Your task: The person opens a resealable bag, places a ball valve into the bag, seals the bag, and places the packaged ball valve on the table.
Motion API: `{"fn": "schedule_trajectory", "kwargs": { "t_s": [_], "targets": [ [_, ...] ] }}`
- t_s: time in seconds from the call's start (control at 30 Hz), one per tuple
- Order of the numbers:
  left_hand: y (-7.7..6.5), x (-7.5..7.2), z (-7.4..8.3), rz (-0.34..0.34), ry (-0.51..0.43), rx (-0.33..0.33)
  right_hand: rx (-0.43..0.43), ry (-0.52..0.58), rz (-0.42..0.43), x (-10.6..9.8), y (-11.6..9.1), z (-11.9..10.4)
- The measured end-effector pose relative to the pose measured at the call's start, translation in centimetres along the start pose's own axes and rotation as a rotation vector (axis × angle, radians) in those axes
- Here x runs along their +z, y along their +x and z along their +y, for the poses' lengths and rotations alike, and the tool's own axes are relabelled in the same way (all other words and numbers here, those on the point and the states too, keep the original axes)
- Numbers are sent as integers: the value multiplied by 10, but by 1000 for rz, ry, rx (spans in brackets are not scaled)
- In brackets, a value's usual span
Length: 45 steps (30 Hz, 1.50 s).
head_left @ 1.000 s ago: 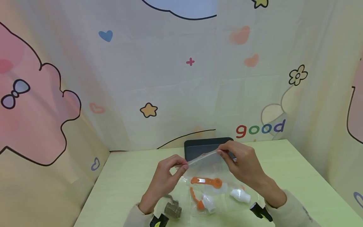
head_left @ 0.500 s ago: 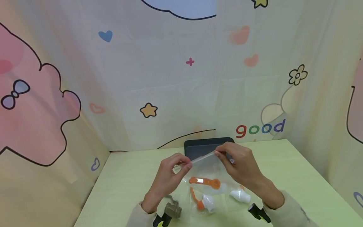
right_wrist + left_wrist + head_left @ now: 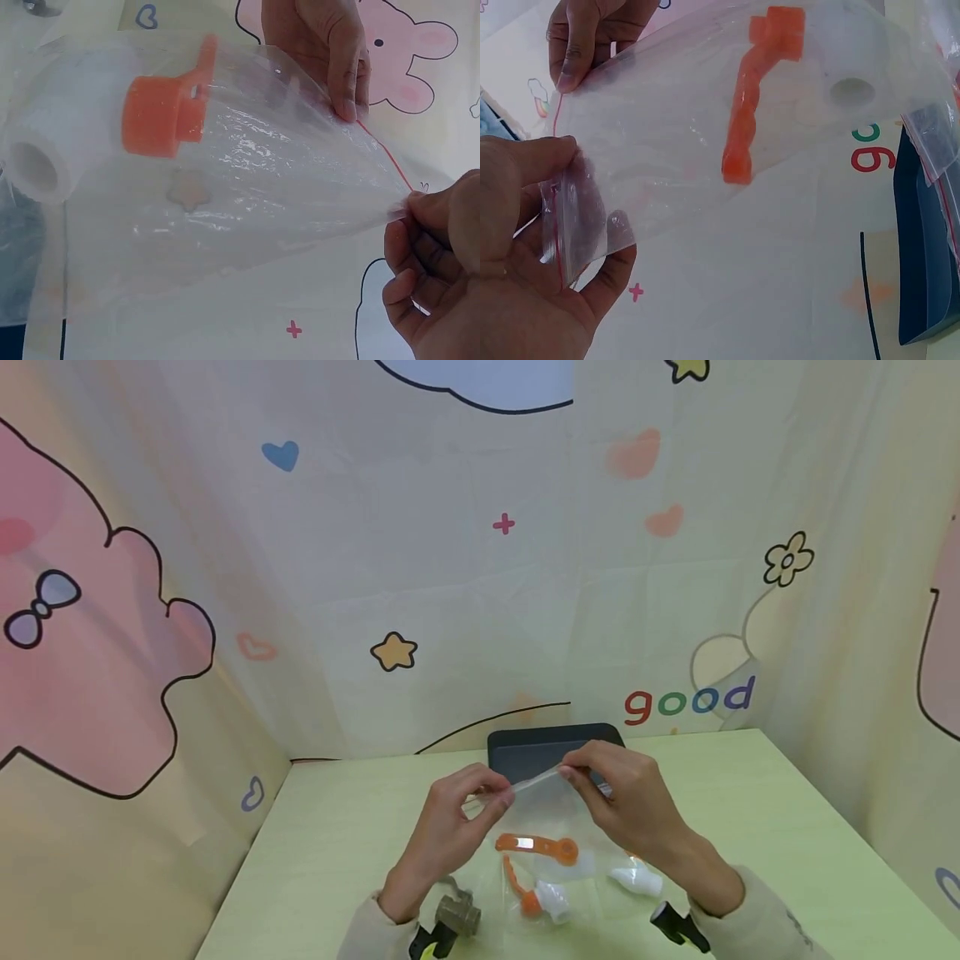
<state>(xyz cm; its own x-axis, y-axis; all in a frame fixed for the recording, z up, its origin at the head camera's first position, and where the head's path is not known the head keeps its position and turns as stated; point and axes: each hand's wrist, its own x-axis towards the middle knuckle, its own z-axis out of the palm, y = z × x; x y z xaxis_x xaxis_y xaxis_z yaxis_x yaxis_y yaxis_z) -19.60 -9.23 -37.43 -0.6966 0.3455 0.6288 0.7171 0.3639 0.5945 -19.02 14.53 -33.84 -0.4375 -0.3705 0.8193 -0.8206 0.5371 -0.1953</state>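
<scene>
A clear zip bag with a red line along its mouth hangs between my hands. Inside it lies a white plastic piece with an orange lever handle, like a plastic valve. My left hand pinches one side of the bag's mouth between thumb and fingers. At the other end of the mouth, the thumb and index finger of my right hand pinch the strip. The left wrist view has both hands on the zip edge, the bag stretching away from them.
On the table, below the held bag, lies another orange-and-white valve in clear plastic. A white piece with some orange lies to its right. A grey-brown valve is beside my left wrist. The dark tray stands at the back.
Both hands have come closer together along the bag's mouth, the left sliding right and the right moving left and slightly down. The held bag has shifted slightly left.
</scene>
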Motion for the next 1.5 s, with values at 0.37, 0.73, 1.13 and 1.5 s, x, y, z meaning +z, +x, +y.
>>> {"fn": "schedule_trajectory", "kwargs": {
  "t_s": [0.37, 0.73, 1.13, 1.5],
  "targets": [
    [1, 2, 1, -37, 64, 8, -18, -11, 3, 7, -3, -1],
    [5, 6, 2, -26, 41, 103, -37, 18, -16, 14, -6, -2],
    [2, 5, 1, -13, 81, 56, -21, -11, -43, 14, -7, -1],
    [-15, -12, -16, 11, 79, -100, -22, -28, 17, 0, -4, 4]
  ]
}}
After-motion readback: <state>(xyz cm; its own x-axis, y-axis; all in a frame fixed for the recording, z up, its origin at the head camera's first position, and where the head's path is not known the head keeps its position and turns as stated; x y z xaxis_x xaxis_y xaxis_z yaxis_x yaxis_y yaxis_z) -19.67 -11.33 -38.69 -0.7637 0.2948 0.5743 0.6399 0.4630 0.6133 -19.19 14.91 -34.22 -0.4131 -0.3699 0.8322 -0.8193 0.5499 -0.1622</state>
